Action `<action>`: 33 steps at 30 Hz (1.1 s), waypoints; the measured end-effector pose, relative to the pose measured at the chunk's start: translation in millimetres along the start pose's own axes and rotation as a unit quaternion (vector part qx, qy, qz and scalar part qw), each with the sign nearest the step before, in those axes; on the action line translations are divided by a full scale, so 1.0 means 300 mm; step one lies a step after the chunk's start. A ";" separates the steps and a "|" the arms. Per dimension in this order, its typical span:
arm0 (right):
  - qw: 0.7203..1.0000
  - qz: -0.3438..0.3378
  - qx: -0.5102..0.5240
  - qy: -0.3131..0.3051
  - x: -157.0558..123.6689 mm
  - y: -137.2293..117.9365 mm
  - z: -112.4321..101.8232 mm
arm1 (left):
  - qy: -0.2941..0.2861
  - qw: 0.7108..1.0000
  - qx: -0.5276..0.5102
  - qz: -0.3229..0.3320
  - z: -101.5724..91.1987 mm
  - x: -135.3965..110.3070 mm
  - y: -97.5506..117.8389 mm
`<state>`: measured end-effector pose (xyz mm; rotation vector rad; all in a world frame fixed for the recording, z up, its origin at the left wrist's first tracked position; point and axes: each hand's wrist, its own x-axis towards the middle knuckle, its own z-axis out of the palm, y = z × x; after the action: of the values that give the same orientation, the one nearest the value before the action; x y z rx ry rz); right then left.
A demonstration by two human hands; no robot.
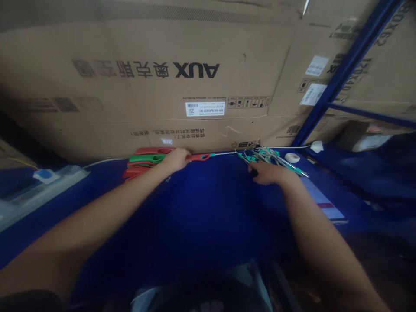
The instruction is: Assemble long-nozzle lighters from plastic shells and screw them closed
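Note:
My left hand [175, 159] reaches to the far edge of the blue table [208, 203] and closes round a red-handled lighter [199, 157] whose thin metal rod points right. Beside that hand lies a stack of red and green handles [143, 162]. My right hand [266, 172] rests palm down on the table, fingers curled at the near edge of a heap of several thin metal rods with teal ends [266, 156]. Whether it holds one of them I cannot see.
Large cardboard boxes [162, 78] printed "AUX" stand right behind the table. A roll of white tape [292, 157] lies right of the rods. A clear plastic bag [39, 186] sits at the left. A blue rack post [344, 69] rises at the right.

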<state>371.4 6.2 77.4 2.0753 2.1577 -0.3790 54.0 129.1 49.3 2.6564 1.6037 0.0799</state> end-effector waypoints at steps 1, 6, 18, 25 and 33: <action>1.000 0.006 -0.003 0.005 0.004 0.000 0.000 | -0.003 1.000 0.000 0.003 -0.002 -0.002 -0.002; 0.998 0.055 -0.012 0.017 0.030 0.003 0.010 | -0.012 1.000 0.002 0.018 -0.009 -0.023 -0.027; 0.998 0.049 -0.042 0.015 0.087 0.031 0.047 | 0.001 0.999 -0.024 0.030 -0.025 -0.082 -0.016; 0.996 0.073 -0.050 0.013 0.094 0.024 0.036 | -0.045 0.997 -0.060 0.014 -0.085 -0.088 0.001; 0.994 0.091 -0.053 0.004 0.076 0.021 0.029 | -0.073 0.994 -0.079 -0.029 -0.157 -0.085 -0.037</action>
<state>375.9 25.9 62.6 2.1935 1.9256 -0.2322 29.3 111.8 94.9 2.4340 1.5586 0.0094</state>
